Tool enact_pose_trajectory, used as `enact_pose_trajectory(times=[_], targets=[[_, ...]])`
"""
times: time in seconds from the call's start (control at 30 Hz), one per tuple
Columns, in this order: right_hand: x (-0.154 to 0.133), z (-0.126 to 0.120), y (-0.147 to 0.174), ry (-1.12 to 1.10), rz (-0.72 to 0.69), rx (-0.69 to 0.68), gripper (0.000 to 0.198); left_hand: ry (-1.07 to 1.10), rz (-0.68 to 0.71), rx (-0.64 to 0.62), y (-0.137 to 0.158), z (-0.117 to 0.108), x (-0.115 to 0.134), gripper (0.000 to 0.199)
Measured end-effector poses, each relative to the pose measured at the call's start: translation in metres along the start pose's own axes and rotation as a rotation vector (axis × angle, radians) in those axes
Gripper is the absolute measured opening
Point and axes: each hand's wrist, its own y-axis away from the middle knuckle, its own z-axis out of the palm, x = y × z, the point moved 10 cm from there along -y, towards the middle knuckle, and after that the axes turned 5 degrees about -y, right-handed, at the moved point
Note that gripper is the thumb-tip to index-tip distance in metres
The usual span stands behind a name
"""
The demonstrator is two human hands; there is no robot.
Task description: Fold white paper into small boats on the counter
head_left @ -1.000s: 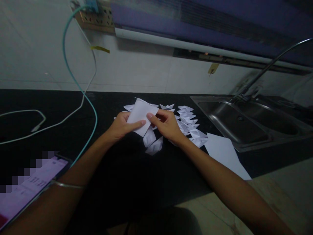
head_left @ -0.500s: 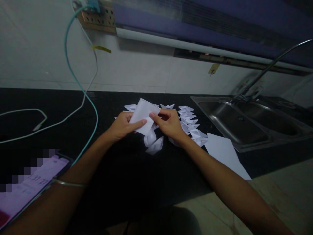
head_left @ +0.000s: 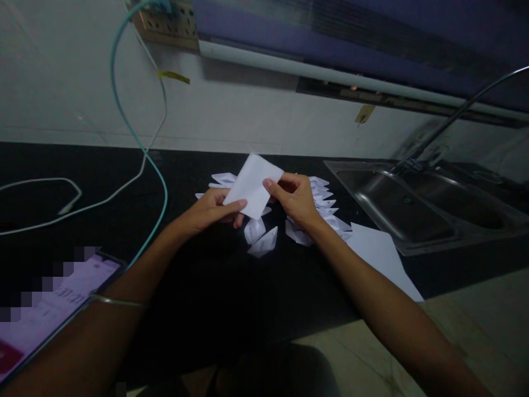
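A folded white sheet of paper (head_left: 255,186) is held up between both hands, tilted above the dark counter. My left hand (head_left: 211,210) pinches its lower left corner, thumb on the front face. At its right edge my right hand (head_left: 294,199) grips it, thumb in front and fingers behind. Just below the sheet lie two small folded paper boats (head_left: 263,242). More folded paper pieces (head_left: 325,203) stand in a row behind my right hand, partly covered by it. Others (head_left: 223,179) show behind my left hand.
Flat white paper (head_left: 378,253) lies right of my right forearm, near a steel double sink (head_left: 388,204) with a curved tap. A phone (head_left: 61,309) sits at the lower left beside my left forearm. Teal and white cables (head_left: 161,179) cross the black counter (head_left: 215,309).
The folded paper has moved up and slightly right with both hands. My right hand has shifted right toward its edge, and more of the front face shows.
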Motion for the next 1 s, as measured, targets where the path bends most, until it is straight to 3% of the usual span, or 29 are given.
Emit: enact_pose_trajectory(times=[0.2,0.47,1.0], targets=[[0.001,0.031,0.009,0.013,0.039,-0.255,0.036,0.069,-0.047,0.105,0.002,-0.008,-0.008,0.031],[0.003,0.021,0.004,0.046,0.054,-0.158,0.037,-0.116,0.009,0.203,-0.001,-0.014,0.0,0.033],[0.005,0.017,-0.002,0.027,0.023,-0.197,0.039,-0.132,0.067,0.115,-0.003,-0.01,-0.012,0.064]])
